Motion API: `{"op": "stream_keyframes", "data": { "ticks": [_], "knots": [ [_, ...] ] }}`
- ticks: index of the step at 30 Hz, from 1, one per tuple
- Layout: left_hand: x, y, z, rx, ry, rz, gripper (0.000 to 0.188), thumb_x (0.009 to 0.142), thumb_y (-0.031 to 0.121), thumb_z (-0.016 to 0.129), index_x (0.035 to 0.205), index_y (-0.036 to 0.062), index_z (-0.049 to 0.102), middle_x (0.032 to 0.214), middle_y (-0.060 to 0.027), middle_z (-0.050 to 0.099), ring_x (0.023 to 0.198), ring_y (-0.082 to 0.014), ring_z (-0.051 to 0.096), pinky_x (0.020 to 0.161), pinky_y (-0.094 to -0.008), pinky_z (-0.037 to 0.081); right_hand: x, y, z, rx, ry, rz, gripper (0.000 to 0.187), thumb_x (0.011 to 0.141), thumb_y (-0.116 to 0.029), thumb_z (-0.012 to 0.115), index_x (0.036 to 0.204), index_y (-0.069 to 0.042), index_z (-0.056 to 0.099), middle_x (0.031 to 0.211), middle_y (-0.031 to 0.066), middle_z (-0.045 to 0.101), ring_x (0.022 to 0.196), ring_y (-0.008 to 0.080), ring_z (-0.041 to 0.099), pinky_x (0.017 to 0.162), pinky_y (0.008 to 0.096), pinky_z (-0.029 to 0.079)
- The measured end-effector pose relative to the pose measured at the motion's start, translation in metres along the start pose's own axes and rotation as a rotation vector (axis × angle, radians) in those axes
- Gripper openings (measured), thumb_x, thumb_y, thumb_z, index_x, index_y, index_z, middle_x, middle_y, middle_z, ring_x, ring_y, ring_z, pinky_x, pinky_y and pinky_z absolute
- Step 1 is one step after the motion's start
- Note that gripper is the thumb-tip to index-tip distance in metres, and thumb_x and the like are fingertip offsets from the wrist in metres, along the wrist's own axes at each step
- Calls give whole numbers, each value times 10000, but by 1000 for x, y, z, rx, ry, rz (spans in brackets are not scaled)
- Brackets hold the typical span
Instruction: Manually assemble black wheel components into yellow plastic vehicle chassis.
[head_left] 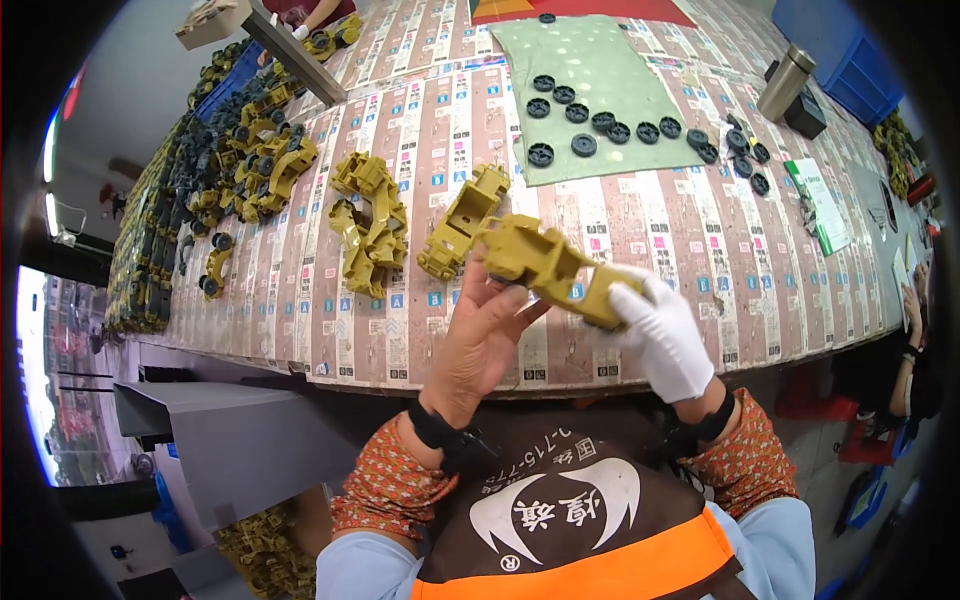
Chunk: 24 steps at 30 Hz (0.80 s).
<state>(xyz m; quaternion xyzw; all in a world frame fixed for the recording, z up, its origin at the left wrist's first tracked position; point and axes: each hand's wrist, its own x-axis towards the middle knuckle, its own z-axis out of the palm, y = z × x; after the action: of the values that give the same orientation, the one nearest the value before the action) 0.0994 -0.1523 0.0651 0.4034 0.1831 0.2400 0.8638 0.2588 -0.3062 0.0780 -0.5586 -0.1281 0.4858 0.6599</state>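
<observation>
Between my two hands, above the table's near edge, is a yellow plastic toy vehicle body [550,265], tilted with its open underside or cab partly showing. My bare left hand [474,340] grips its left end from below, thumb along the near side. My right hand [672,340], in a white glove, is closed around its right end. Just beyond lies another yellow body [463,222], flat on the table. Left of that sit several more yellow vehicle parts [372,230], touching one another. The fingertips under the held piece are partly hidden.
Loose black wheels [583,145] lie on a pale green cloth [560,50] and right of it. A metal flask [787,85], a green-white leaflet [818,205] and a blue crate [862,75] are at right. Assembled yellow-black toys [270,165] heap at left. Other people's arms [910,320] show.
</observation>
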Motion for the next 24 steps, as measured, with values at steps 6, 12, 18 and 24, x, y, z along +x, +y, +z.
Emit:
{"op": "stream_keyframes", "data": {
  "ticks": [6,12,18,24],
  "knots": [
    [12,11,-25,-318,8,14,508,1073,319,536,1528,140,399,1420,-66,563,1289,-250,565,1077,-588,477,55,-39,1,-754,-349,-167,359,1034,-337,612,1171,-15,693,1011,116,718,949,182,678,878,332,529],
    [2,12,-35,-442,-8,-47,526,1071,367,542,1516,115,420,1439,-112,561,1281,-291,585,1072,-616,484,197,-61,-20,-1538,177,-772,245,933,-127,640,1167,-64,681,1071,186,680,1021,374,662,882,440,537],
    [-2,23,-42,-423,28,-33,553,1069,378,543,1520,90,402,1409,-117,573,1290,-299,582,1083,-575,495,245,-50,-15,-1769,29,-742,200,878,-74,617,1059,-25,687,1075,219,666,1030,406,655,896,465,543],
    [-2,21,-38,-353,16,-87,585,1059,446,535,1492,71,417,1347,-107,593,1261,-300,600,1014,-533,559,204,-53,-18,-1471,-45,-673,309,921,-137,663,1189,17,653,1096,222,645,1035,361,653,922,418,520]
  ]
}}
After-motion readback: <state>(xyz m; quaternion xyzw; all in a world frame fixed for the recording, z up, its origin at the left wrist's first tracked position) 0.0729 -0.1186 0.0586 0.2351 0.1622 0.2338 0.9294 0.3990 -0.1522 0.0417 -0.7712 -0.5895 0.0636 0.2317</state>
